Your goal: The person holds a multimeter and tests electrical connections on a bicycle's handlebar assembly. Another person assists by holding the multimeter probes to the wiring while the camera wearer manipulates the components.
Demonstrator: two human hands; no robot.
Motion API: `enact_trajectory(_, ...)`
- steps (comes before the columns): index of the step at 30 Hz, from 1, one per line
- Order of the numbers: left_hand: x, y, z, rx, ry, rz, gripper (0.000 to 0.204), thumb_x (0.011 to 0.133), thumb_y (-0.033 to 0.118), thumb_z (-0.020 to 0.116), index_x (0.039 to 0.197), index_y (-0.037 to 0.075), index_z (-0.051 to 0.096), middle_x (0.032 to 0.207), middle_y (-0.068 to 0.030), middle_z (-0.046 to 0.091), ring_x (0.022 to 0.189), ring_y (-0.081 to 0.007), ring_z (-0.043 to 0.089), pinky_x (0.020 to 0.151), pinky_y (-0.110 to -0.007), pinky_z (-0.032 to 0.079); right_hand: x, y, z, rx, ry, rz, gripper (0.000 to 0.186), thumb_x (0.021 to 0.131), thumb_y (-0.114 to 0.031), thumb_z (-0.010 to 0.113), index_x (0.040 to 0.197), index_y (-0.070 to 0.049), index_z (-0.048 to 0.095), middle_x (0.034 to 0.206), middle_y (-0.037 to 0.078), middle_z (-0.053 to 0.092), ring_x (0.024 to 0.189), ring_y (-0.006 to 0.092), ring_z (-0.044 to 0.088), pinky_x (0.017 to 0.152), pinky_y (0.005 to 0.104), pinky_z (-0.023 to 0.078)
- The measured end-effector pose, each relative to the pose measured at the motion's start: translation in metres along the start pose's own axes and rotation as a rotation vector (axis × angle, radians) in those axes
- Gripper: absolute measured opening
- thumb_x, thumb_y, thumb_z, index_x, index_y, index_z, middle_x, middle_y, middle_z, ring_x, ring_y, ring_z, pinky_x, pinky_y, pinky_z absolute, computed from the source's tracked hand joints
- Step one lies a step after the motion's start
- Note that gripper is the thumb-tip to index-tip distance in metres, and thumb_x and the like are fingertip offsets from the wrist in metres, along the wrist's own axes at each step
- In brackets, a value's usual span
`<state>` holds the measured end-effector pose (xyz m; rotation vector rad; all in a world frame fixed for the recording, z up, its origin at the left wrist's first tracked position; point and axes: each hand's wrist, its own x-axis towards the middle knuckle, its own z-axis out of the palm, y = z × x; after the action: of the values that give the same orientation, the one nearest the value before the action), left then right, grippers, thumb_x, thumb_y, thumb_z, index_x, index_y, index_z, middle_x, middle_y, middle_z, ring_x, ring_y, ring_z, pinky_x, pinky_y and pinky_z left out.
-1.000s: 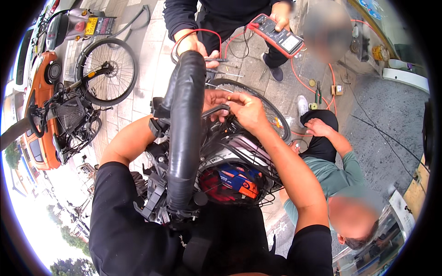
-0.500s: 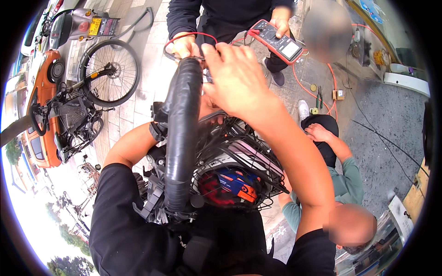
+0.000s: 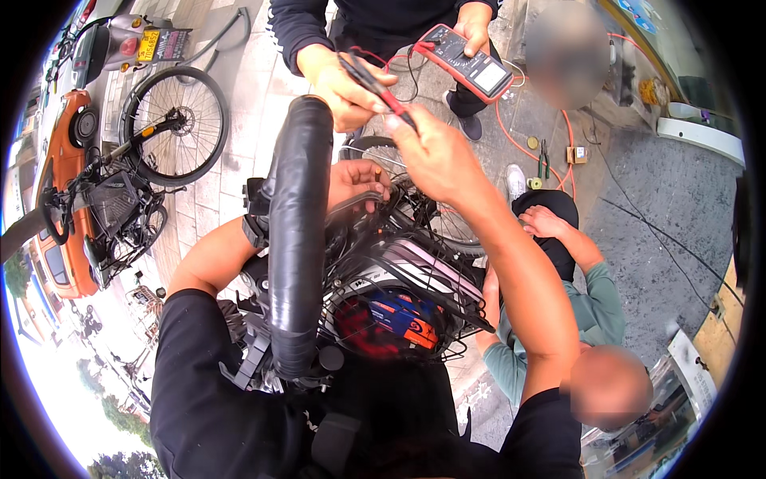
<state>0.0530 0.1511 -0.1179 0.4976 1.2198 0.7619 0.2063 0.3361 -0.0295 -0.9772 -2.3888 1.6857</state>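
Note:
My right hand point(image 3: 443, 156) pinches the end of a red and black test probe point(image 3: 391, 100), which a co-worker's hand point(image 3: 343, 89) also grips. My left hand point(image 3: 351, 182) is curled beside a dark curved bar, with the fingers bent around something thin that I cannot make out. A thick black wrapped tube point(image 3: 299, 239) stands between my arms and partly hides the left one. Below my hands is a black wire basket point(image 3: 471, 315) holding a blue and orange package point(image 3: 403, 318). In the co-worker's other hand is a red multimeter point(image 3: 467, 64).
A person in a green shirt point(image 3: 598, 307) crouches at the right. Pliers point(image 3: 543, 160), a small box point(image 3: 576, 155) and an orange hose point(image 3: 519, 140) lie on the ground. At left stand a bicycle point(image 3: 175, 124) and an orange car point(image 3: 68, 199).
My right hand has moved down and right from the top of the tube and now pinches the probe. The co-worker's hand has brought the probe toward it. My left hand shows more.

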Motion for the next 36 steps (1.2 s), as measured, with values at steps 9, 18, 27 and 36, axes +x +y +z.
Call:
enact_trajectory(9,0.007,-0.006,-0.003,-0.202,-0.19,0.16,0.018,0.107,0.012,0.066,0.121,0.003,0.064,0.099,-0.0027,0.072,0.095,-0.0109,0.067,0.083,-0.026,0.051,-0.071,0.083,0.02,0.616,-0.167,0.432,0.047,0.112,-0.05,0.058,0.123,-0.008,0.075,0.075,-0.005,0.049,0.071,0.0087,0.047,0.069,0.027,0.043)
enact_trajectory(18,0.016,0.005,0.018,-0.21,-0.087,0.111,0.027,0.114,0.027,0.06,0.125,0.003,0.06,0.098,-0.0021,0.07,0.089,-0.0107,0.068,0.082,-0.025,0.053,-0.071,0.087,0.054,0.344,-0.229,0.365,0.035,0.113,-0.034,0.057,0.106,-0.002,0.071,0.091,0.004,0.069,0.087,0.0131,0.06,0.084,0.0333,0.051)
enact_trajectory(27,0.012,0.008,0.018,-0.236,-0.016,0.052,0.033,0.112,0.035,0.063,0.125,0.004,0.066,0.097,0.0006,0.07,0.08,-0.0069,0.064,0.072,-0.023,0.052,-0.064,0.08,0.06,0.476,-0.348,0.374,0.033,0.114,-0.028,0.055,0.108,0.0,0.07,0.083,0.0,0.062,0.079,0.0127,0.056,0.075,0.0341,0.049)
enact_trajectory(36,0.007,0.007,0.019,-0.182,-0.142,0.204,0.024,0.113,0.024,0.062,0.124,0.004,0.069,0.093,0.0021,0.069,0.08,-0.0044,0.06,0.068,-0.022,0.047,-0.045,0.071,0.039,0.314,-0.444,0.342,0.038,0.1,-0.037,0.073,0.1,0.0,0.08,0.087,0.005,0.075,0.088,0.013,0.071,0.084,0.0336,0.057)
